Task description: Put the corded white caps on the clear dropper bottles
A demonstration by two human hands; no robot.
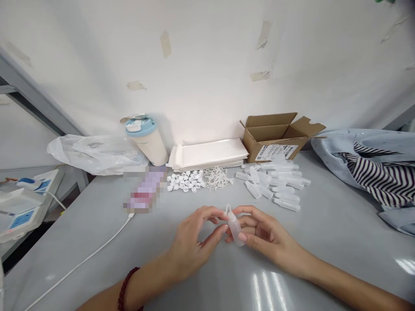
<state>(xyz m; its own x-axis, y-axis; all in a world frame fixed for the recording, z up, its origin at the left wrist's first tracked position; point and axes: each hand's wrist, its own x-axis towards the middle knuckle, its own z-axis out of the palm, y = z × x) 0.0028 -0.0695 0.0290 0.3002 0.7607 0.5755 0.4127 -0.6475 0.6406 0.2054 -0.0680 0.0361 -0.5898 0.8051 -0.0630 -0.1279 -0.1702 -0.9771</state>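
Observation:
A small translucent squeeze bottle [236, 230] with a white nozzle top and a thin looped strap is held tilted above the table. My right hand [264, 235] is closed around it, thumb on the front and fingers behind. At its neck, on the left side, my left hand [196, 239] has its index fingertip at the strap, with thumb and index apart. Beyond my hands lie a pile of white caps [186, 181], a tangle of thin white straps [217, 178] and a heap of similar empty bottles [275, 179].
Along the wall stand a blue-lidded cup [149, 140], a stack of white padded envelopes [210, 154] and an open cardboard box [279, 138]. A plastic bag [97, 153], a blurred phone [145, 190] with its cable [94, 259], and striped clothing [376, 172] lie at the sides.

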